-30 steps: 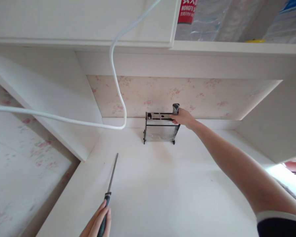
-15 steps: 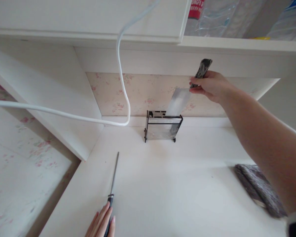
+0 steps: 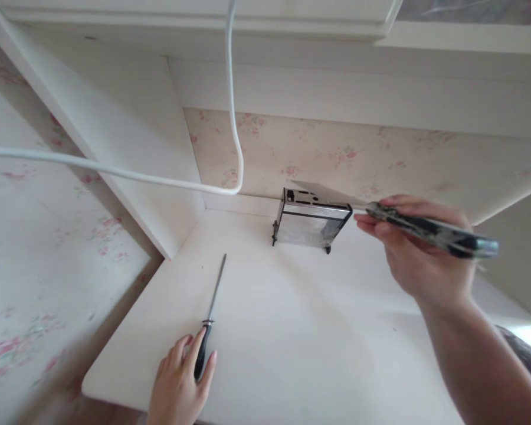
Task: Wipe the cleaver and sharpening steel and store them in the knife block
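My right hand [image 3: 420,260] is closed round the dark handle of a broad-bladed knife [image 3: 331,195], held level in the air with the blade pointing left over a clear knife block [image 3: 312,224] with a black frame. The block stands at the back of the white desk [image 3: 301,330], against the flowered wall. My left hand [image 3: 181,378] rests on the black handle of a sharpening steel [image 3: 212,307] that lies flat on the desk near its front left corner, fingers loosely curled over it.
A white cable [image 3: 232,100] hangs down from above and runs off to the left in front of the wall. White shelf boards [image 3: 292,35] stick out overhead. A dark patterned cloth [image 3: 526,354] shows at the right edge.
My right hand pulled the knife up out of the block, then swung it down to a level position to the right. My left hand stayed on the steel's handle.
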The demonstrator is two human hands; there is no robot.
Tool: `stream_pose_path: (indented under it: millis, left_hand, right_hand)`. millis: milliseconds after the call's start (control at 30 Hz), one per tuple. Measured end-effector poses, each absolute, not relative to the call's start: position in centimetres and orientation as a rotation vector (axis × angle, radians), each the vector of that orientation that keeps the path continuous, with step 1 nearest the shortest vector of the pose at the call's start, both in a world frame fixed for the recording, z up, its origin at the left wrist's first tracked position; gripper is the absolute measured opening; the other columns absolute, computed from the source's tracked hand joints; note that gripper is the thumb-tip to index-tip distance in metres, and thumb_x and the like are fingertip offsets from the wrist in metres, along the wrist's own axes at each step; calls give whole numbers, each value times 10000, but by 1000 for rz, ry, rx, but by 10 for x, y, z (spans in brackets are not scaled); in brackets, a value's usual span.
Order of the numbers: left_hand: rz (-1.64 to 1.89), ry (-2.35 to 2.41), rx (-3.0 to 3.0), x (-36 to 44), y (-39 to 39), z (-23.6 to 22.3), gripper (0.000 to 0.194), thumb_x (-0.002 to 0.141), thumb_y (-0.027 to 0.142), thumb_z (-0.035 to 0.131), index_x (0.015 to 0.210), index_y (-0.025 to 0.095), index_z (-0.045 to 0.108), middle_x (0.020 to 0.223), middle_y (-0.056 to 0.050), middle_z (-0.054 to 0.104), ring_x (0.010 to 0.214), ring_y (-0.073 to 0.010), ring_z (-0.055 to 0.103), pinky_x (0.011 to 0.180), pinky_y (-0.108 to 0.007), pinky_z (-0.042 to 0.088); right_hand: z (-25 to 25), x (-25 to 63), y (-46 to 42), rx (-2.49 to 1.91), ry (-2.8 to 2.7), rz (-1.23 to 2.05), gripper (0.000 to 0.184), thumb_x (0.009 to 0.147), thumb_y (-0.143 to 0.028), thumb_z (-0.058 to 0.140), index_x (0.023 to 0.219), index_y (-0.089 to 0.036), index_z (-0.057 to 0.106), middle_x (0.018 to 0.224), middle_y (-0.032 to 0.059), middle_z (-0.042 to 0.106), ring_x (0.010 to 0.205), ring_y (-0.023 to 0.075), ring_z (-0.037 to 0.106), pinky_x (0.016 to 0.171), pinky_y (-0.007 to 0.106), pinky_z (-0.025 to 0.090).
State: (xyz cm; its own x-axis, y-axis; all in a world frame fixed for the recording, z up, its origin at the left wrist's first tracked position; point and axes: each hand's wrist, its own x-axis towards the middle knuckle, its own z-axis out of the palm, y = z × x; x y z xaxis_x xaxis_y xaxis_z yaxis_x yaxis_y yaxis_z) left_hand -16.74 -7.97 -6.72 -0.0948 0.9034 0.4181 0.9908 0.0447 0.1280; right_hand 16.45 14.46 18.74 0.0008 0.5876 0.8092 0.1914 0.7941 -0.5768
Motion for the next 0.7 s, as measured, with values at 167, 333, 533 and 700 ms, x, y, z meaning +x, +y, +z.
stream_pose_path:
  millis: [167, 333, 533, 700]
  left_hand:
    - [-549, -2353, -1912, -159, -69, -59, 411, 939, 437, 465, 1256, 177, 501, 1049, -95, 664, 914, -207, 664, 780, -313, 513]
    - [-363, -2575, -1859, -158, -62, -53, 335, 977, 343, 375, 1256, 197, 489, 1076, -68, 683, 849, -193, 699, 684, -286, 508]
    - [-243, -2639, -1833, -158, -62, -46, 358, 989, 326, 321, 1279, 207, 492, 1084, -62, 665, 842, -178, 701, 634, -263, 488]
    - [-290, -2672, -1828, -159, -63, -45, 359, 990, 324, 325, 1290, 207, 485, 1131, -58, 648, 878, -182, 697, 667, -277, 495]
  right_hand:
    - [129, 140, 96, -568, -1703, 548, 433, 815, -81, 668, 1125, -383, 643, 1090, 57, 608, 977, 230, 672, 775, 450, 642]
    - [57, 103, 58, -438, -2137, 348, 309, 903, -69, 509, 1097, -266, 648, 1133, 110, 619, 979, 193, 677, 727, 280, 606]
    - [-6, 70, 29, -352, -2297, 211, 176, 952, -151, 496, 1068, -218, 611, 1068, 94, 665, 854, 139, 664, 660, 229, 557]
    - [-30, 59, 18, -378, -2321, 200, 178, 946, -142, 507, 1072, -229, 599, 1099, 80, 655, 854, 147, 648, 653, 244, 543]
